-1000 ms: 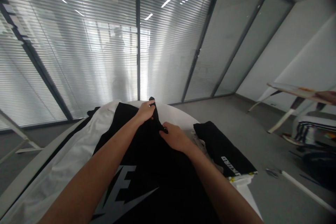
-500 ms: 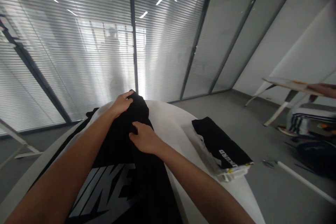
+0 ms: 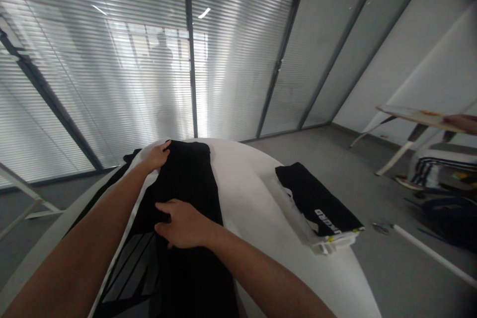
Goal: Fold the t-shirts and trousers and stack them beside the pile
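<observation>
A black T-shirt with a grey printed logo [image 3: 190, 218] lies lengthwise on a round white table [image 3: 253, 208], its right side folded over toward the left. My left hand [image 3: 157, 156] pinches the shirt's far left corner near the table's back edge. My right hand [image 3: 182, 223] grips a fold of the black cloth at the shirt's middle, fingers curled into it. A white garment [image 3: 145, 179] shows under the shirt's left edge.
A folded stack of clothes [image 3: 320, 211], black with white lettering on top, sits at the table's right rim. Glass walls with blinds stand behind. Another table [image 3: 413, 119], bags and a white tube [image 3: 428, 253] are on the floor at right, where another person's hand shows.
Both hands drew the shirt's right side across to the left, folding it over the logo. My right hand came nearer to me and my left hand shifted left.
</observation>
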Demonstrator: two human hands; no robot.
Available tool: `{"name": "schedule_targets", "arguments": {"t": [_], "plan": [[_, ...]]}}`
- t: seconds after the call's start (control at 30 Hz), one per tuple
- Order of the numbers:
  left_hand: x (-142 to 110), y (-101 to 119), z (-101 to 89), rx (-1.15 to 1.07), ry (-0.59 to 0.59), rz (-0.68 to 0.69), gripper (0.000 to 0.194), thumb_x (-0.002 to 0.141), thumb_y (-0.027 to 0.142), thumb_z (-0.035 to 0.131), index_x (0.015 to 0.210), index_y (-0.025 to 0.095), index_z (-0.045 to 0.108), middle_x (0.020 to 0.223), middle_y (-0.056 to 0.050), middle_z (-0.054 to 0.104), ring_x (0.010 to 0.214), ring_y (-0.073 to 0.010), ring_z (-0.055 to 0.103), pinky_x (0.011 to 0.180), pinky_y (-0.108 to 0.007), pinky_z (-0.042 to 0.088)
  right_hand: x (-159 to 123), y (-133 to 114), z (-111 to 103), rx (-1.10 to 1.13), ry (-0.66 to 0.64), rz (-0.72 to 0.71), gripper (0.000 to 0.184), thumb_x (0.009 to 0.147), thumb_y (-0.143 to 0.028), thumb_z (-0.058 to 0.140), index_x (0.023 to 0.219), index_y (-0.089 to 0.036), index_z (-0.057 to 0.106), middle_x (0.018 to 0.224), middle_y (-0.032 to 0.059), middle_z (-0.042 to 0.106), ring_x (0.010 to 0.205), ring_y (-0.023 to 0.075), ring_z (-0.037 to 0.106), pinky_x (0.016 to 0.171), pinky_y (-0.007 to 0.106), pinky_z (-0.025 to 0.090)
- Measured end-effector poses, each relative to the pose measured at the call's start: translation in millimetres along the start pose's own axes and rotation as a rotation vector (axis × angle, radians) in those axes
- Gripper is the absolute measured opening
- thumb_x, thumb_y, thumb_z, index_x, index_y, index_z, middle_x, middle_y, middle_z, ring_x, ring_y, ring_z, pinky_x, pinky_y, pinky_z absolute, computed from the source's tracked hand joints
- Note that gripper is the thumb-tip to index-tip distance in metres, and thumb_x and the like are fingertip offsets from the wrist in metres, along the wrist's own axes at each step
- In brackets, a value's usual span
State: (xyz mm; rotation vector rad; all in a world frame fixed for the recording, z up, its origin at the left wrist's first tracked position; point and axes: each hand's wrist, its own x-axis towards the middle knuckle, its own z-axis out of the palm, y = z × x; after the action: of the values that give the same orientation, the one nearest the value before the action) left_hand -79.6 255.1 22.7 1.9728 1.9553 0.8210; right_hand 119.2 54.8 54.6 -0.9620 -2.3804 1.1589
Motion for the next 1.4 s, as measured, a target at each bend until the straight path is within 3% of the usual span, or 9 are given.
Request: {"name": "schedule_targets", "arguments": {"t": [0.13, 0.23, 0.37, 0.47, 0.57, 0.7, 0.9, 1.1, 1.4], "plan": [[5.1, -14.5, 9.6, 0.191, -0.004, 0.083, 0.054, 0.090, 0.027, 0.046, 0.143, 0.014, 0.046, 0.139, -0.014, 0.055, 0.128, -0.0252, 0.051, 0.103, -0.031, 0.038, -2.2, 5.1, 0.8, 0.090, -0.159, -0.012, 0.049, 0.090, -0.032, 0.049, 0.136, -0.014, 0.053, 0.107, 0.0082, 0.070, 0.057, 0.0092, 0.064, 0.059, 0.021, 0.051], [-4.3, -13.9, 10.2, 0.281, 0.105, 0.001, 0.062, 0.092, 0.037, 0.044, 0.147, 0.010, 0.036, 0.144, -0.021, 0.047, 0.130, -0.0324, 0.048, 0.104, -0.041, 0.038, -2.9, 13.2, -13.0, 0.003, -0.155, -0.003, 0.034, 0.090, -0.030, 0.050, 0.116, -0.018, 0.067, 0.096, 0.0027, 0.073, 0.066, 0.0108, 0.066, 0.063, 0.020, 0.050], [-28.6, -9.9, 4.8, 0.319, 0.024, -0.251, 0.067, 0.089, 0.049, 0.044, 0.139, 0.004, 0.043, 0.128, -0.029, 0.057, 0.116, -0.0416, 0.057, 0.093, -0.050, 0.044, -3.9, 47.0, -42.0, -0.229, 0.129, 0.196, 0.026, 0.088, -0.022, 0.047, 0.092, -0.018, 0.072, 0.093, 0.0052, 0.073, 0.086, 0.0174, 0.068, 0.075, 0.024, 0.049], [-48.4, -11.7, -0.8, 0.333, -0.130, -0.257, 0.072, 0.085, 0.056, 0.045, 0.137, 0.006, 0.047, 0.116, -0.025, 0.066, 0.108, -0.0411, 0.062, 0.090, -0.049, 0.046, -5.2, 82.8, -59.9, -0.367, 0.373, 0.469, 0.026, 0.088, -0.023, 0.047, 0.097, -0.015, 0.069, 0.104, 0.0139, 0.071, 0.098, 0.0255, 0.067, 0.080, 0.032, 0.049], [-65.3, -11.1, -8.5, 0.320, -0.204, -0.203, 0.068, 0.083, 0.055, 0.048, 0.136, 0.012, 0.052, 0.118, -0.021, 0.067, 0.109, -0.0387, 0.063, 0.091, -0.045, 0.047, -3.3, 109.8, -67.8, -0.229, 0.400, 0.627, 0.024, 0.086, -0.024, 0.051, 0.101, -0.013, 0.066, 0.092, 0.0150, 0.071, 0.082, 0.0238, 0.070, 0.069, 0.030, 0.051], [-82.2, 0.2, -20.5, 0.090, -0.336, -0.250, 0.061, 0.082, 0.043, 0.053, 0.134, 0.012, 0.053, 0.110, -0.018, 0.070, 0.092, -0.0322, 0.069, 0.074, -0.038, 0.054, 5.7, 120.5, -62.6, 0.220, 0.367, 0.683, 0.022, 0.085, -0.026, 0.054, 0.102, -0.013, 0.062, 0.066, 0.0049, 0.065, 0.050, 0.0167, 0.062, 0.050, 0.026, 0.049], [-99.4, 14.3, -23.2, -0.364, -0.400, -0.378, 0.055, 0.085, 0.037, 0.053, 0.137, 0.021, 0.049, 0.092, -0.008, 0.074, 0.065, -0.0210, 0.068, 0.050, -0.027, 0.050, 6.7, 114.0, -54.8, 0.456, 0.386, 0.605, 0.008, 0.082, -0.016, 0.054, 0.089, -0.015, 0.058, 0.057, -0.0034, 0.054, 0.044, 0.0088, 0.049, 0.041, 0.019, 0.038], [-108.1, 31.4, -5.6, -0.616, -0.356, -0.339, 0.051, 0.083, 0.034, 0.059, 0.132, 0.020, 0.056, 0.097, -0.007, 0.075, 0.078, -0.0222, 0.070, 0.063, -0.030, 0.055, -14.4, 117.0, -80.1, 0.479, 0.330, 0.617, 0.007, 0.076, -0.014, 0.052, 0.079, -0.019, 0.056, 0.054, -0.0051, 0.047, 0.043, 0.0089, 0.044, 0.041, 0.018, 0.034], [-100.9, 68.5, 31.2, -1.010, -0.433, -0.281, 0.066, 0.083, 0.027, 0.061, 0.146, 0.025, 0.039, 0.117, -0.008, 0.070, 0.093, -0.0210, 0.070, 0.081, -0.034, 0.056, -65.6, 140.6, -135.3, 0.509, 0.266, 0.562, 0.024, 0.074, -0.015, 0.054, 0.096, -0.019, 0.063, 0.074, 0.0005, 0.060, 0.062, 0.0115, 0.056, 0.060, 0.023, 0.048]]}}
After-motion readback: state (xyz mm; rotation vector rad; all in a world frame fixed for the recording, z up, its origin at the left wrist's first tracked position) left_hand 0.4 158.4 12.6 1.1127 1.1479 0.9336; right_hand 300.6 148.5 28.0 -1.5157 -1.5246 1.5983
